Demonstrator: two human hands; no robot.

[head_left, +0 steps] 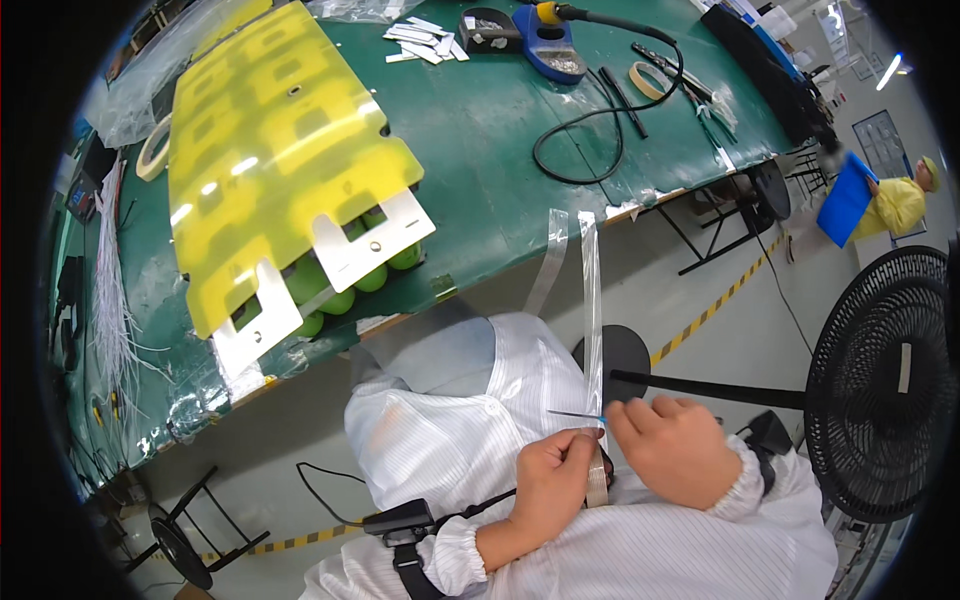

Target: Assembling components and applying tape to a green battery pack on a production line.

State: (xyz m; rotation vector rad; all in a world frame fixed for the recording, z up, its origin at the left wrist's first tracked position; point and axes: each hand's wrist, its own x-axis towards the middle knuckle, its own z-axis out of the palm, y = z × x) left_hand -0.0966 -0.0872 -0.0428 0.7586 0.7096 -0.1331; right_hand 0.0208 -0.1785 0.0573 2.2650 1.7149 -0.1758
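Over my lap, a long strip of clear tape [592, 300] runs down from the table edge to my hands. My left hand [552, 478] is closed, thumb pressed on its fingers at the strip's lower end. Beside it a tan tape roll [597, 482] shows in part, mostly hidden by the hands. Closed and slightly blurred, my right hand [675, 450] grips a thin, dark, pointed tool [574, 413] with a bit of blue, lying across the strip; its exact kind cannot be made out. A shorter clear strip [548, 265] hangs from the table edge to the left.
On the green table [470, 150] lies a yellow-filmed panel [290, 150] over green round things [335, 300]. Further back are white pieces [428, 40], a blue soldering iron stand [550, 45] and a tape roll [650, 80]. A black fan [880, 385] stands close at right; a person [900, 205] is beyond.
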